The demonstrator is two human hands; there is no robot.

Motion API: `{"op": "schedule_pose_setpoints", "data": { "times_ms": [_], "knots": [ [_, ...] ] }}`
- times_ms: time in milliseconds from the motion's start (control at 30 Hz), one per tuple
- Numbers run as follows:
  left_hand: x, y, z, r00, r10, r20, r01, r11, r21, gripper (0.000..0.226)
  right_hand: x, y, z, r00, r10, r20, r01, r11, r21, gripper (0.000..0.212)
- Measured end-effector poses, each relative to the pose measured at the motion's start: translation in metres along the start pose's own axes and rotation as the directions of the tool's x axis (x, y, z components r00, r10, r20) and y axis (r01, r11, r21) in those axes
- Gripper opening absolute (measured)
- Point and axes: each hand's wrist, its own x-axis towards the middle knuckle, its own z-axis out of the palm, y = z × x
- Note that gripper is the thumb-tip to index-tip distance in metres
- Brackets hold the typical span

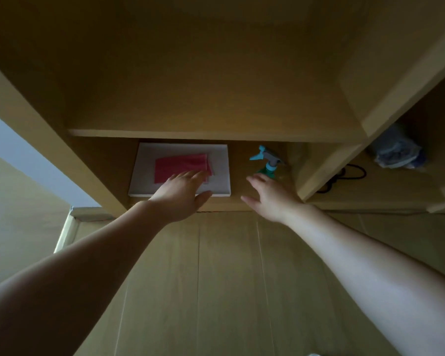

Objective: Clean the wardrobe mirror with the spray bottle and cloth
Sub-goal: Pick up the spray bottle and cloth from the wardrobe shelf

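A folded pink cloth (181,165) lies on a flat white board (221,160) inside a low wooden shelf compartment. To its right stands a spray bottle (266,163) with a light blue trigger head and green neck. My left hand (181,195) reaches in with straight fingers, its fingertips over the near edge of the cloth. My right hand (269,199) is spread open just in front of the bottle, fingertips close to its base, and holds nothing. No mirror is in view.
The wooden shelf board (203,133) sits low above the compartment. An upright divider (326,173) closes it on the right; beyond it lie a black cord (350,176) and a bundled plastic bag (396,152). Pale wooden panels (216,278) run below.
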Motion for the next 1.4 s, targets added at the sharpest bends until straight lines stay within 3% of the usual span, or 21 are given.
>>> {"op": "schedule_pose_setpoints", "data": {
  "times_ms": [400,667,933,1033,1167,1300,1400],
  "knots": [
    [0.004,-0.010,0.021,0.995,0.079,-0.055,-0.077,0.996,0.037,0.059,0.009,0.019,0.020,0.996,0.024,-0.083,-0.021,0.999,0.045,0.064],
    [0.008,-0.015,0.038,0.987,0.102,-0.124,-0.094,0.993,0.067,0.061,0.040,0.061,0.025,0.957,0.013,-0.291,-0.033,0.997,-0.065,0.064],
    [0.007,-0.016,0.047,0.989,0.086,-0.122,-0.081,0.995,0.052,0.063,0.074,0.073,0.030,0.938,0.172,-0.300,-0.172,0.985,0.027,0.076],
    [0.007,-0.017,0.048,0.988,0.085,-0.129,-0.079,0.996,0.049,0.063,0.086,0.070,0.031,0.899,0.261,-0.352,-0.247,0.965,0.083,0.068],
    [0.006,-0.018,0.050,0.989,0.091,-0.121,-0.084,0.995,0.057,0.064,0.090,0.067,0.032,0.851,0.329,-0.408,-0.304,0.944,0.127,0.041],
    [0.007,-0.015,0.050,0.984,0.122,-0.130,-0.115,0.992,0.060,0.063,0.081,0.063,0.037,0.875,0.264,-0.406,-0.247,0.964,0.094,0.037],
    [0.009,-0.009,0.049,0.976,0.143,-0.162,-0.135,0.989,0.057,0.063,0.066,0.052,0.042,0.908,0.115,-0.403,-0.117,0.993,0.020,0.037]
  ]
}}
